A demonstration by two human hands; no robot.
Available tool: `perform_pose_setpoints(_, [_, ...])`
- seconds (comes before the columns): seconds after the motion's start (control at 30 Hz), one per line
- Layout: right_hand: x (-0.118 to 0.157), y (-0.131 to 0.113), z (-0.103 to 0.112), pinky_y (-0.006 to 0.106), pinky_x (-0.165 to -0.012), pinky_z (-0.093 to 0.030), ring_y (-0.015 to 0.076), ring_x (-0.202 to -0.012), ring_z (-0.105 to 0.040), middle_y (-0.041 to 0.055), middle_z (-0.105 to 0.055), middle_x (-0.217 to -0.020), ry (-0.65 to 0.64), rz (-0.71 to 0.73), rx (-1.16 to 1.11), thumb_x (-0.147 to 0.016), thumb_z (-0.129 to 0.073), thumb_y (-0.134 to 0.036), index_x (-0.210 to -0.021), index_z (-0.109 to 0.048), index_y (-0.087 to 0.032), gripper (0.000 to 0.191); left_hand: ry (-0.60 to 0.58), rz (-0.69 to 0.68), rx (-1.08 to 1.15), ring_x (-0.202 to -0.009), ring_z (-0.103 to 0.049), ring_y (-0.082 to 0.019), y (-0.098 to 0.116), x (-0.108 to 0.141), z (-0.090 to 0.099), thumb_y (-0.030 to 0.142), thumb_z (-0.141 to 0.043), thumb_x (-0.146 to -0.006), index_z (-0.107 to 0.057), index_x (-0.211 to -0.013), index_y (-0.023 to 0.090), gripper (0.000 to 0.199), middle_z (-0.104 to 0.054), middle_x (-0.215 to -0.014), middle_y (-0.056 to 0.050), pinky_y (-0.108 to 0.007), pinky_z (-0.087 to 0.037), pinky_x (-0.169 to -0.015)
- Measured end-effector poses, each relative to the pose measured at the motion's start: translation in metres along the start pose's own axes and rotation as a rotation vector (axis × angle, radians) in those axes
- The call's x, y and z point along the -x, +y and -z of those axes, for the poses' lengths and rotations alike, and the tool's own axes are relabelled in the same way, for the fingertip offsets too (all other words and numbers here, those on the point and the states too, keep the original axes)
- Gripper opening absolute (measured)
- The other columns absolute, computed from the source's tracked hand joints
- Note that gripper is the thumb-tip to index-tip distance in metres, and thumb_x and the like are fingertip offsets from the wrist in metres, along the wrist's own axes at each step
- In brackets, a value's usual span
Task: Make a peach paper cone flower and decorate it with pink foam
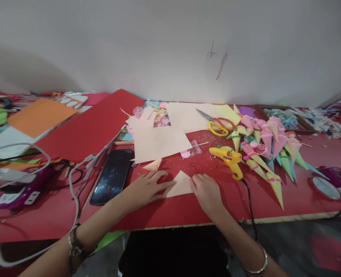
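Fingers of the person's left hand point(144, 189) and right hand point(208, 192) grasp a cream paper triangle point(180, 185), apparently unfinished, while pointed pastel paper cones point(278, 144) lie assembled and cream paper sheets point(160, 143) unfolded.

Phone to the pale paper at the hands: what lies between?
The left hand over red tabletop, fingers at the pale paper; the head view shows this.
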State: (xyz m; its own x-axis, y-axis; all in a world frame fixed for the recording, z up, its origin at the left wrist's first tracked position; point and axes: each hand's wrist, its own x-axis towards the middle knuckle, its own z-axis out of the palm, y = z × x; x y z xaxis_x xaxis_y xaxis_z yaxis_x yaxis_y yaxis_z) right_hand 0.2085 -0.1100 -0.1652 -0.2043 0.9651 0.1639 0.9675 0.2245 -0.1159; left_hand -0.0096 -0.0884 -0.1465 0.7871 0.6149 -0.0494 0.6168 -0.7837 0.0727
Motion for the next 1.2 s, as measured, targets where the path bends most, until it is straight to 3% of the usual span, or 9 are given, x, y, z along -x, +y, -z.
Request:
perform_pose_setpoints(0.17, [0.005,-0.003,0.003,0.031,-0.067,-0.036,0.0200,-0.077,-0.050,0.0063,-0.058,-0.080,0.068,0.053,-0.018,-0.082,-0.046,-0.018,-0.083,-0.058,-0.017,0.012,-0.020,-0.025,0.040,-0.107,-0.044,-0.026,-0.004,-0.001,0.001,0.038,-0.043,-0.084,-0.029,-0.130,0.035,0.047,-0.040,-0.124,-0.008,-0.039,-0.043,-0.083])
perform_pose_setpoints(0.3, [0.016,-0.013,0.002,0.036,-0.088,-0.032,0.0194,-0.093,-0.047,0.0067,-0.056,-0.095,0.231,0.308,-0.123,-0.083,-0.041,-0.013,-0.100,-0.057,-0.023,0.025,-0.045,-0.033,0.065,-0.108,-0.043,-0.027,-0.005,-0.003,0.005,0.035,-0.047,-0.083,-0.030,-0.129,0.035,0.050,-0.038,-0.127,-0.009,-0.040,-0.044,-0.082])
perform_pose_setpoints(0.4, [0.023,-0.021,-0.001,0.039,-0.096,-0.026,0.0190,-0.099,-0.045,0.0062,-0.055,-0.102,0.202,0.444,-0.176,-0.084,-0.043,-0.016,-0.102,-0.057,-0.025,0.025,-0.073,-0.027,0.079,-0.107,-0.045,-0.028,-0.005,-0.006,0.009,0.031,-0.050,-0.082,-0.031,-0.129,0.033,0.051,-0.039,-0.124,-0.010,-0.039,-0.046,-0.079])
perform_pose_setpoints(0.53, [0.026,-0.027,-0.004,0.042,-0.099,-0.022,0.0190,-0.101,-0.044,0.0068,-0.054,-0.106,0.137,0.521,-0.176,-0.084,-0.044,-0.018,-0.105,-0.055,-0.024,0.025,-0.109,-0.007,0.107,-0.106,-0.046,-0.028,-0.004,-0.007,0.012,0.029,-0.052,-0.081,-0.029,-0.130,0.034,0.055,-0.039,-0.123,-0.011,-0.039,-0.047,-0.076])
perform_pose_setpoints(0.8, [0.020,-0.018,0.002,0.038,-0.096,-0.028,0.0198,-0.100,-0.044,0.0050,-0.053,-0.108,0.052,0.555,-0.235,-0.080,-0.047,-0.019,-0.107,-0.055,-0.026,0.029,-0.125,-0.009,0.110,-0.112,-0.041,-0.029,-0.006,-0.007,0.010,0.028,-0.053,-0.080,-0.030,-0.129,0.034,0.055,-0.037,-0.126,-0.011,-0.043,-0.042,-0.085])
perform_pose_setpoints(0.97, [0.018,-0.002,0.007,0.037,-0.096,-0.029,0.0196,-0.102,-0.043,0.0044,-0.053,-0.109,-0.016,0.549,-0.275,-0.076,-0.051,-0.019,-0.107,-0.057,-0.028,0.033,-0.145,-0.004,0.143,-0.114,-0.039,-0.030,-0.007,-0.006,0.009,0.032,-0.054,-0.079,-0.029,-0.129,0.036,0.057,-0.034,-0.128,-0.011,-0.045,-0.040,-0.087])
perform_pose_setpoints(1.2, [0.023,0.025,0.014,0.038,-0.097,-0.028,0.0196,-0.107,-0.042,0.0029,-0.051,-0.117,-0.018,0.518,-0.229,-0.075,-0.051,-0.017,-0.103,-0.060,-0.028,0.031,-0.184,0.016,0.194,-0.116,-0.037,-0.029,-0.009,-0.006,0.010,0.026,-0.055,-0.079,-0.023,-0.131,0.039,0.062,-0.031,-0.131,-0.009,-0.045,-0.037,-0.089])
